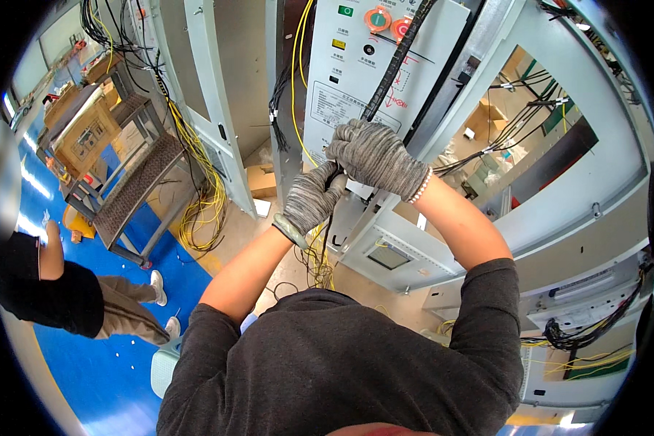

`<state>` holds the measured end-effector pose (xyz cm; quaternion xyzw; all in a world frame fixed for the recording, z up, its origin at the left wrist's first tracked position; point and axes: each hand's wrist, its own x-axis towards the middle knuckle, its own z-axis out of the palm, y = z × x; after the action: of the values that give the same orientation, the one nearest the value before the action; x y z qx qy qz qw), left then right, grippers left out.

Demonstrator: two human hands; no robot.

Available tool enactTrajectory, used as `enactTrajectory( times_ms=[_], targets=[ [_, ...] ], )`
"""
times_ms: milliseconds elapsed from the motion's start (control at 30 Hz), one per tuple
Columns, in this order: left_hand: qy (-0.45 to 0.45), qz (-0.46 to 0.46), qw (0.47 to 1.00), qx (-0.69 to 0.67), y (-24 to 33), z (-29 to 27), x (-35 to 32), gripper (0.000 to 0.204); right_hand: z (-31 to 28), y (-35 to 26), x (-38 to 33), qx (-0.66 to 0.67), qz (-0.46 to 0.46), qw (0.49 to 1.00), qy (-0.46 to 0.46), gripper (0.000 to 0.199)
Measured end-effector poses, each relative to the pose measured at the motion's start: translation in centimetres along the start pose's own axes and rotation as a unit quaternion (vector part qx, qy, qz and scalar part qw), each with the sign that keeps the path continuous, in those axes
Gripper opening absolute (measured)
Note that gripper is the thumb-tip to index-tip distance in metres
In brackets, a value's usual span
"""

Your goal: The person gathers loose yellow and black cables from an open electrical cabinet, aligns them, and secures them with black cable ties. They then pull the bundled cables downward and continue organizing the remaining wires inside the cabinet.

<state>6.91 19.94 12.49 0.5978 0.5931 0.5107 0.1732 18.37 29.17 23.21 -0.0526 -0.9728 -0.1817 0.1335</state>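
Both my hands wear grey striped knit gloves and meet in front of a light grey control panel (432, 47). A thick black wrapped cable bundle (396, 69) runs down across the panel from the top. My right hand (376, 156) is closed around its lower end, knuckles up. Just below and to the left, my left hand (312, 196) is closed on the black wires that continue from the bundle; its fingertips are partly hidden. Thin black wires (328, 231) hang beneath it. On the panel are a green button (377, 19) and a red button (400, 30).
Open cabinet frames (487, 94) stand on the right, with black wires inside. Yellow cables (196, 211) hang to the floor at left. A metal step stand (134, 196) bears cardboard boxes (87, 142). Another person (65, 294) stands at far left near a stool (165, 369).
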Motion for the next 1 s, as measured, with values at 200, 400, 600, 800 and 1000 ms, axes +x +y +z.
enactTrajectory(
  times_ms=[200,400,600,800,1000],
  targets=[
    [0.101,0.013,0.994,-0.046,1.5,0.4,-1.1,0.024,-0.1,0.0,0.3,-0.02,0.041,0.998,-0.039,0.023],
    [0.099,0.113,0.98,0.134,0.3,-0.4,-0.9,0.036,5.1,-1.3,-3.4,0.18,0.165,0.89,0.384,0.02],
    [0.065,0.055,0.991,0.104,1.9,-0.7,-0.5,0.035,12.2,-4.4,-4.1,0.779,0.258,0.55,0.155,0.039],
    [-0.025,-0.083,0.989,-0.123,2.0,-1.5,-0.1,0.031,12.4,-3.9,-4.3,0.568,0.32,0.746,0.136,0.033],
    [-0.078,-0.142,0.954,-0.251,1.4,-1.9,0.4,0.027,11.5,-4.2,-4.9,0.484,0.359,0.77,0.209,0.033]
  ],
)
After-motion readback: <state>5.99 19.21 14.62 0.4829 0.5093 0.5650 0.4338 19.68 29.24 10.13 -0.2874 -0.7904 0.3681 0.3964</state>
